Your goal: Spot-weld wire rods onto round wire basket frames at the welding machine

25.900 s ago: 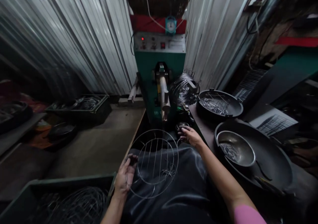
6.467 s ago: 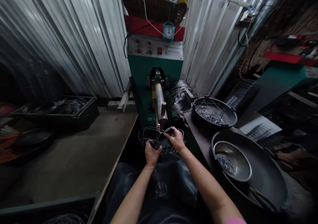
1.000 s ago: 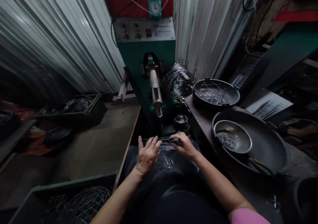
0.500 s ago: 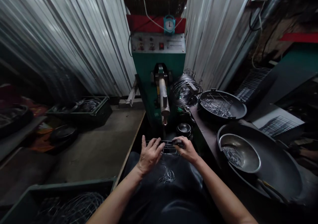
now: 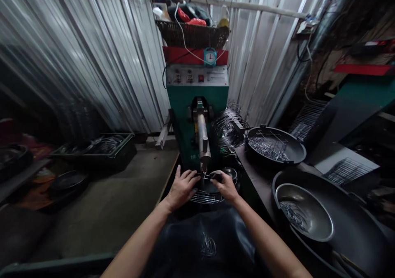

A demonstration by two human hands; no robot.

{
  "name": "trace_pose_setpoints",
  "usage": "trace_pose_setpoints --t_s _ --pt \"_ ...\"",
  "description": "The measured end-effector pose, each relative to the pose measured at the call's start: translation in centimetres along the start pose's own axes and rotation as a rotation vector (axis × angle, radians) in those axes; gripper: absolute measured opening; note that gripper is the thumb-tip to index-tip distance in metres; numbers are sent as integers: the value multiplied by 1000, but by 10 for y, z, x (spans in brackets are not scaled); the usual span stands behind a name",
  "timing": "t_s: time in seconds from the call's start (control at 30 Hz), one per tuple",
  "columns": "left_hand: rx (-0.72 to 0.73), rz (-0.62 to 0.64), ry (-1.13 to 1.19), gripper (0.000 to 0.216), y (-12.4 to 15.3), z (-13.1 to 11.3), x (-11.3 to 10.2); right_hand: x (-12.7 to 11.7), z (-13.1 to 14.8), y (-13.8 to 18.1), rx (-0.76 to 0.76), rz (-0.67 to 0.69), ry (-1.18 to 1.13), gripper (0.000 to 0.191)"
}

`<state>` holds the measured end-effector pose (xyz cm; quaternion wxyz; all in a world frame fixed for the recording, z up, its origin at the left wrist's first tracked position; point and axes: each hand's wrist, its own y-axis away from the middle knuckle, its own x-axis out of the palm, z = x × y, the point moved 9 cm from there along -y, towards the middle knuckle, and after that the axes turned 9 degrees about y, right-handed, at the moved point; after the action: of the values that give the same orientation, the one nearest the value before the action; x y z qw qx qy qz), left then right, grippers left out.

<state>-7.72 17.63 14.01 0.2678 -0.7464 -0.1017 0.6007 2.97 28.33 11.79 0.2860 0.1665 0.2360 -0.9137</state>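
My left hand is closed on the left side of a round-edged wire rack, its thumb standing up and apart. On the other side my right hand pinches the rack's far part together with a small dark block. Between the two hands, the rack's far wires lie right at the lower tip of a spot welder's metal arm; whether they touch I cannot tell. A bunch of short bent wires rests on the dark apron over my lap.
The green machine body stands straight ahead. Right of it are a wire coil, a black pan of wire pieces and a metal bowl inside a large pan. At left sits a crate of wire parts.
Both hands have carried the wire rack forward from above my lap to beneath the welder's tip. The camera view has tilted up, bringing the shelf basket into view.
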Motion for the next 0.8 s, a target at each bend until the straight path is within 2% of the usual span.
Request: trace_pose_setpoints --t_s 0.3,0.43,0.5,0.67,0.73,0.8 --pt "-28 40 74 42 -16 26 14 3 -20 -23 92 -47 -25 17" --pt "-34 44 125 42 -18 33 19 7 -21 -23 122 -33 -116 15" --pt "-28 41 141 43 -17 34 21 4 -22 -22 142 -66 -186 18" --pt "-21 59 146 44 -17 33 25 -35 -29 -5 229 -351 -381 33" --pt "-37 71 144 44 -19 36 25 -55 -32 16 263 -416 -358 37" --pt "-45 88 140 43 -20 41 24 -74 -40 51 318 -415 -240 38"
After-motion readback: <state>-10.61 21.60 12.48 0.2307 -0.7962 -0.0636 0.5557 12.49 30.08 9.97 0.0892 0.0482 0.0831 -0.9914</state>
